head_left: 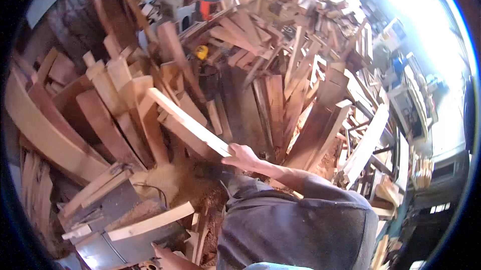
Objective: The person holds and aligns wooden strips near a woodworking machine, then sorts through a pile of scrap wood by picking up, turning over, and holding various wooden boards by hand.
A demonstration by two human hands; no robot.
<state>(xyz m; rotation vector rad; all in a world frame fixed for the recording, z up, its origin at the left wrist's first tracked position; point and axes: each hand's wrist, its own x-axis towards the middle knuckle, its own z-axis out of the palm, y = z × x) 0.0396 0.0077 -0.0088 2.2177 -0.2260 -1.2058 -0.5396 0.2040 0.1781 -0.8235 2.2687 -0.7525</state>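
Observation:
My right hand [241, 158] is closed around the near end of a pale squared wooden strip [188, 120], which points up and left over other boards. My left hand [168, 257] is at the bottom edge, only partly in view; a finger stretches towards the edge of a metal machine table [97, 250]. On that table lies a light wooden batten [150, 221], just above my left hand and apart from it. Sawdust [140, 212] covers part of the table behind the batten.
Upright boards [110, 124] lean at the left, with a curved plank [47, 124] among them. Piled offcuts [240, 34] fill the back. A yellow tape measure-like object [201, 52] sits there. Long boards [320, 114] lean at the right, near a white-framed item [408, 104].

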